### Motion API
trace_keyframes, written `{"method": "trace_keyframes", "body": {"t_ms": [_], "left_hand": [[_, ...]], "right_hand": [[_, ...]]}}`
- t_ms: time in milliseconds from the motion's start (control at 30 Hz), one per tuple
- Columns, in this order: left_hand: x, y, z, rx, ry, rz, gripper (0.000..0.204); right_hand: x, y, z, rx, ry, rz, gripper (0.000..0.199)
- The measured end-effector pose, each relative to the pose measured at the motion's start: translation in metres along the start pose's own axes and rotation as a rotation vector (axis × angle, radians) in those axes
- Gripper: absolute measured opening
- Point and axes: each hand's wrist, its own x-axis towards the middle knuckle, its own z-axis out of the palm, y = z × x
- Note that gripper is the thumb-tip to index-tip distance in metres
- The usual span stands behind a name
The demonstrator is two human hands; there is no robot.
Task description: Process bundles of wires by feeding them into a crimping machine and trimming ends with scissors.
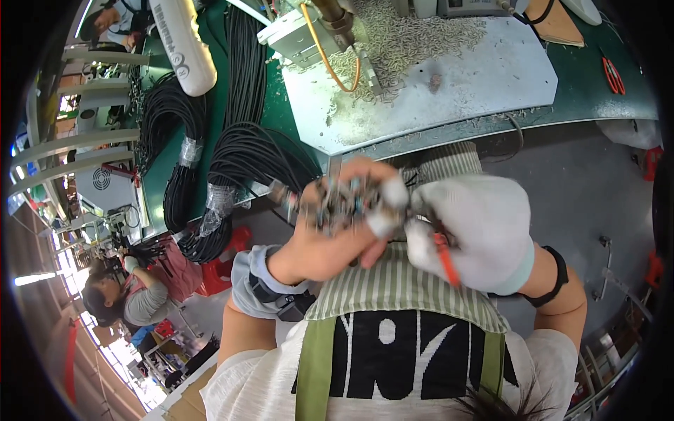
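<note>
The green bench (pixel 597 91) curves across the top, its near edge just beyond the hands, with open grey floor (pixel 597 189) to the right. A pale metal plate (pixel 477 77) lies on the bench. Black cable bundles (pixel 239 161) hang over the bench's left edge. Above the striped apron (pixel 400 288), the bare left hand (pixel 330 231) clenches a cluster of small connectors (pixel 344 200), blurred. The gloved right hand (pixel 477 231) grips what looks like an orange-handled tool (pixel 446 259), touching the cluster.
</note>
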Motion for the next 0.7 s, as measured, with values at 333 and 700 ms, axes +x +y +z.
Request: {"method": "trace_keyframes", "body": {"t_ms": [333, 700], "left_hand": [[0.010, -0.004, 0.007, 0.117, 0.360, -0.088, 0.021], [0.018, -0.008, 0.023, 0.230, 0.369, 0.099, 0.031]], "right_hand": [[0.004, -0.011, -0.010, -0.454, -0.015, 0.133, 0.030], [-0.019, -0.011, -0.011, -0.042, -0.146, 0.440, 0.016]]}}
